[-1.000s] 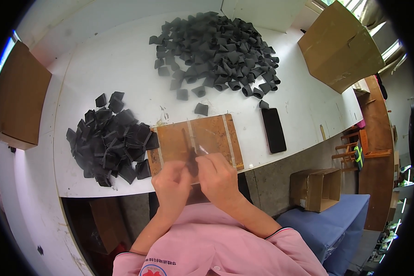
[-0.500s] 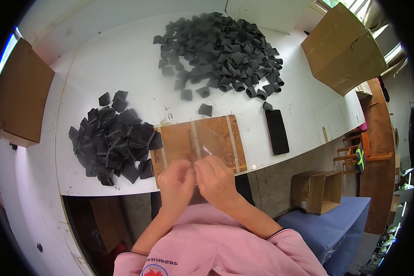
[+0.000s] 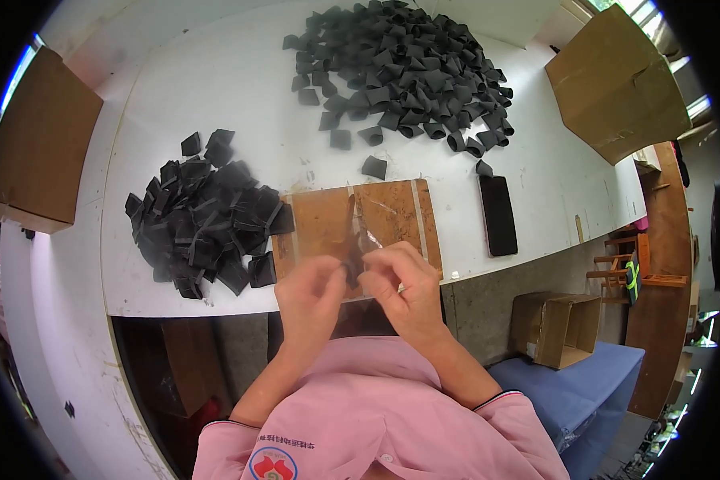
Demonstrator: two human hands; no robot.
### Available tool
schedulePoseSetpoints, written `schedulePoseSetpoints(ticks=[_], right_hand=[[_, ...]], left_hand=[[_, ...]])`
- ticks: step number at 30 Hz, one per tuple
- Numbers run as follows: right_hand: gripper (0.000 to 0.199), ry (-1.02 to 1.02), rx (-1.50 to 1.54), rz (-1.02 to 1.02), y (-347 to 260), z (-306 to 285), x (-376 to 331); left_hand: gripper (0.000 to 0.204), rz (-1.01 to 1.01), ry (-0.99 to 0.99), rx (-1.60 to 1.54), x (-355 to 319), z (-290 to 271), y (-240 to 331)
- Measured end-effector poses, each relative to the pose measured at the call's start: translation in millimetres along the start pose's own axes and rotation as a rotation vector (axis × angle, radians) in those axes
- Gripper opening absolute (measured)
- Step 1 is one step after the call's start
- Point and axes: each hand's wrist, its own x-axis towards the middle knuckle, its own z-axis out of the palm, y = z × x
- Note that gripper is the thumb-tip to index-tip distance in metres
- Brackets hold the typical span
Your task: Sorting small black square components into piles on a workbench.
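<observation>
- Examining the head view, both hands were found raised together at the near edge of a white table, over a brown board taped flat to its surface.
- The left hand was curled, its fingertips pinched against a clear plastic sleeve, which stood between the two hands.
- The right hand was likewise closed by thumb and fingers on the same sleeve, from the opposite side; the two hands were nearly touching.
- A small dark piece showed between the fingers at the lower part of the sleeve. Whether it sat inside the sleeve or behind it could not be determined.
- The sleeve itself rose from the hands over the board, transparent, with the brown surface visible through it.
- To the left of the board lay a pile of flat black pieces, its nearest pieces touching the board's left edge.
- At the far side of the table lay a larger heap of black rolled pieces, with a few strays, one just beyond the board's far edge.
- A black phone lay just right of the board.
- Cardboard boxes stood at the table's left end and far right corner; a smaller open one was seen below the table.
</observation>
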Motion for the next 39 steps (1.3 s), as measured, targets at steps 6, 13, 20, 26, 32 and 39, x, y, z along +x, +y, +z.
schedulePoseSetpoints(ticks=[6, 13, 20, 26, 32, 39], right_hand=[[0.013, -0.025, -0.035, -0.093, 11.1, 14.3, -2.2], [0.011, 0.149, -0.418, -0.312, 29.4, 24.8, -1.1], [0.009, -0.287, 1.334, 0.797, 23.0, 12.2, 3.2], [0.021, -0.387, 0.720, 0.579, -0.9, 1.0, 20.2], [0.025, -0.456, 0.677, 0.305, -46.8, -23.5, 79.3], [0.024, -0.491, 0.858, 0.391, -6.8, -9.6, 77.1]], left_hand=[[0.007, 0.244, 0.083, 0.268, -6.7, 8.7, -0.9], [0.015, -0.355, 0.071, -0.551, 4.7, -0.2, 14.5], [0.017, 0.112, 0.048, 0.047, -5.3, 2.2, -6.4], [0.018, 0.016, 0.103, -0.230, 7.0, -2.2, 24.3], [0.025, -0.477, -0.592, -1.694, 39.8, -22.7, 76.1], [0.021, -0.545, -0.467, -1.535, 49.0, -18.1, 28.2]])
